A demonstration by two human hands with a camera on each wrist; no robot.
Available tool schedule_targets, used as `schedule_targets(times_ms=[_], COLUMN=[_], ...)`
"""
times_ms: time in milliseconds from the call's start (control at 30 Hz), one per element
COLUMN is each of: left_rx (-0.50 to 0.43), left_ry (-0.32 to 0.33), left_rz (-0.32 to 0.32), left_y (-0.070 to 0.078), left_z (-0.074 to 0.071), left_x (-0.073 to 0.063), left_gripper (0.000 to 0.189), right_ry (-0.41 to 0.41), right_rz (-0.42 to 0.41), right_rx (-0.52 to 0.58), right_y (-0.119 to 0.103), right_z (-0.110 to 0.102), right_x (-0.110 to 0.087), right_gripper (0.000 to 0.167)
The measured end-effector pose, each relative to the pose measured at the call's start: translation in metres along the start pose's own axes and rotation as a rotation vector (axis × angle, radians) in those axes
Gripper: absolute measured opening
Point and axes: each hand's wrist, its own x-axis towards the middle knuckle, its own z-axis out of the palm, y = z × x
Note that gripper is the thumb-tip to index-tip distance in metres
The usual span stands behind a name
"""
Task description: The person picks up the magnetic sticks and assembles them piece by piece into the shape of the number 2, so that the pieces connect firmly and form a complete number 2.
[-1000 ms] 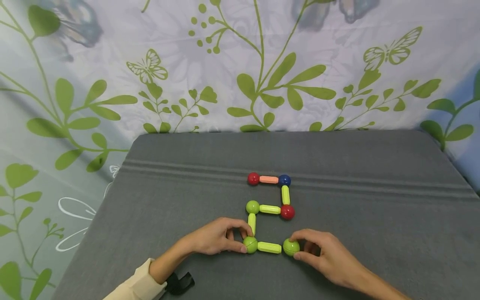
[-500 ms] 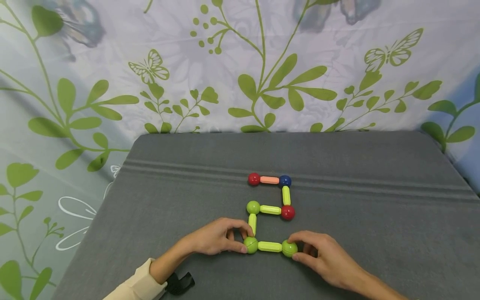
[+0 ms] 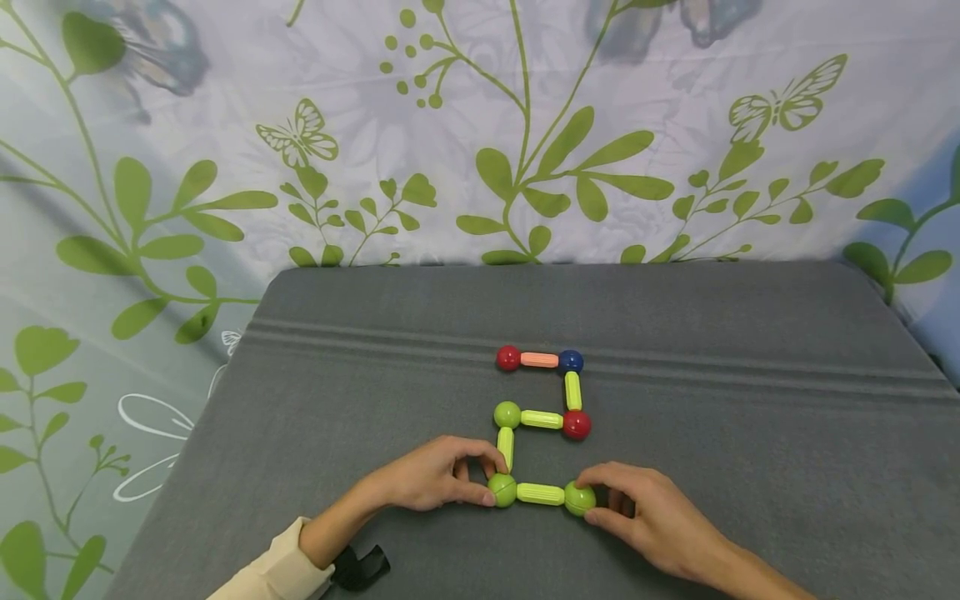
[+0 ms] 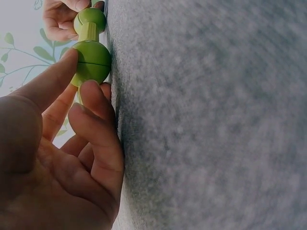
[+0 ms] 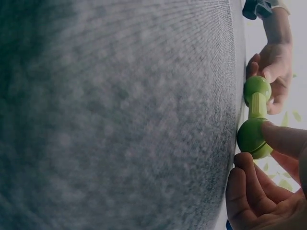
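My left hand (image 3: 442, 473) pinches a green ball (image 3: 502, 490) at the near left corner of a chain of balls and ribbed rods. With thumb and fingers my right hand (image 3: 651, 515) grips another green ball (image 3: 580, 498). A yellow-green rod (image 3: 541, 494) lies between these two balls, its ends meeting both. From the left ball a second yellow-green rod (image 3: 506, 448) runs back to a third green ball (image 3: 507, 415). In the left wrist view the left thumb presses the seamed ball (image 4: 91, 63) close to the cloth.
Farther back, the chain goes on through a yellow-green rod (image 3: 542, 419), a red ball (image 3: 577, 425), an upright yellow-green rod (image 3: 573, 391), a blue ball (image 3: 571, 361), an orange rod (image 3: 539, 360) and a red ball (image 3: 508, 358). Grey cloth covers the table (image 3: 360, 367); a patterned curtain (image 3: 420, 133) hangs behind.
A second ago a small gap stood between the right green ball and the near rod. My right hand has brought the ball left against the rod's end. The left hand stays put.
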Motion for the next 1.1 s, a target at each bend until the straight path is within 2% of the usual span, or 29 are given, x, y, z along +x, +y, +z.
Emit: schedule_targets(times_ms=[500,800,967,1100], left_rx=[-0.005,-0.006,-0.005,0.000], left_ry=[0.012,0.011,0.006,0.030], left_rz=[-0.007,0.002,0.002,-0.012], left_y=[0.0000,-0.0026,-0.0027,-0.0021], left_z=[0.0005,0.0002,-0.0001,-0.0080], left_x=[0.0005,0.0009,0.0003,-0.0037], left_gripper=[0.027,0.028,0.030,0.033], right_ry=[0.034,0.015,0.030,0.071], right_rz=[-0.011,0.024,-0.030,-0.068], right_rx=[-0.003,0.000,-0.004,-0.047], right_y=[0.0004,0.0006,0.0020,0.0019], right_z=[0.0024,0.0012,0.0012,-0.0042], right_x=[-0.0007,-0.0002,0.0001,0.0038], right_gripper=[0.026,0.026,0.024,0.022])
